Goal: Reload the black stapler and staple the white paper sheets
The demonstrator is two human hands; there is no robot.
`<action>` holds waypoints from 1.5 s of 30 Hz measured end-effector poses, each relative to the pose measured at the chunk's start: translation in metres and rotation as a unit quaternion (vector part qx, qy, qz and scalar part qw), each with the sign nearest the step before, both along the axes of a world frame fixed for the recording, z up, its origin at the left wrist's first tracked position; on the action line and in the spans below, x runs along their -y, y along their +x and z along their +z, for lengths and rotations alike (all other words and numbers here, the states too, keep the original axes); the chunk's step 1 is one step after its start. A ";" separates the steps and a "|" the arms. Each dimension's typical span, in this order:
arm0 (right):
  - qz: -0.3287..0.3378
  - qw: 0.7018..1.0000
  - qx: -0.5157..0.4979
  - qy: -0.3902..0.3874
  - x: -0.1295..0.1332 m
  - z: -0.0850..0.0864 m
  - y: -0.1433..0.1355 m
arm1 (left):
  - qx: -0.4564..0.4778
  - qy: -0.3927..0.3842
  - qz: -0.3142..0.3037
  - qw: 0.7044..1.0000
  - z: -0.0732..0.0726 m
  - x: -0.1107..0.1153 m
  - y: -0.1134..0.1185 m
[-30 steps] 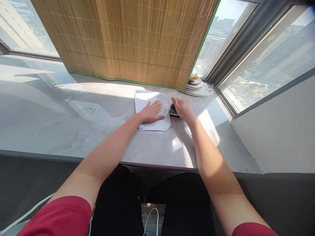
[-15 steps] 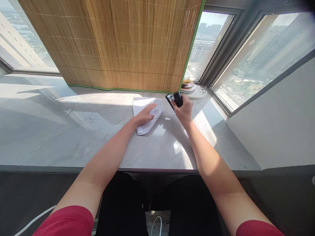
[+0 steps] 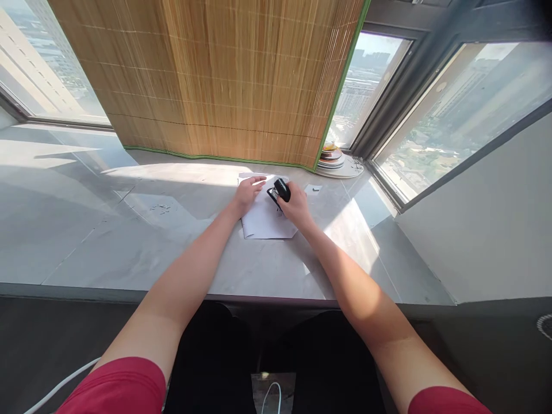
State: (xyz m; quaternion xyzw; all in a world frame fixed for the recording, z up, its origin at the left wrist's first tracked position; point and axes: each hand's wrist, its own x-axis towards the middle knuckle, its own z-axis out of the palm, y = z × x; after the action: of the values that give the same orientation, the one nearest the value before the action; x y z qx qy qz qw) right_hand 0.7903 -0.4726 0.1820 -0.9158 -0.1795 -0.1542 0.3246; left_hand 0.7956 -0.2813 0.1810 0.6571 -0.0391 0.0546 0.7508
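White paper (image 3: 268, 224) lies flat on the grey marbled sill, with its lower left corner slightly creased. My left hand (image 3: 249, 194) rests on the paper's upper left part, fingers stretched out and holding nothing. Over the paper's upper right part, my right hand (image 3: 296, 204) grips a black stapler (image 3: 282, 188) from the right. Small dark marks show on the paper just below the stapler. Whether the stapler touches the paper I cannot tell.
A bamboo blind (image 3: 215, 80) hangs behind the paper. Stacked plates (image 3: 340, 168) stand at the back right by the window. Small staple-like bits (image 3: 160, 208) lie scattered on the sill (image 3: 107, 253) to the left; a white scrap (image 3: 316, 188) lies right of my right hand.
My right hand has brought the stapler left and down over the paper. The paper, partly folded up before, now lies flat. My left hand has shifted to its upper left.
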 end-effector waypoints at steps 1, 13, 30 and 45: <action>0.013 1.000 -0.006 -0.017 -0.001 0.000 -0.001 | 0.001 -0.069 0.028 0.997 0.003 -0.002 0.000; 0.052 0.996 -0.062 -0.041 0.042 0.002 -0.047 | -0.014 -0.330 0.043 0.943 0.027 -0.018 -0.018; 0.004 0.999 0.023 0.023 0.151 0.012 0.005 | -0.161 -0.324 -0.152 0.920 0.015 -0.025 -0.014; 0.051 0.961 -0.081 -0.258 0.055 -0.027 0.038 | -0.017 -0.332 -0.097 0.938 0.014 -0.050 -0.010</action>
State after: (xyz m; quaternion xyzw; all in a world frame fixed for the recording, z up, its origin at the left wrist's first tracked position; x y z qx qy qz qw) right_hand 0.8286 -0.5275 0.1546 -0.9673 -0.2332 -0.0112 0.0986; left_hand 0.7854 -0.2317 0.1954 0.3644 -0.0697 -0.0203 0.9284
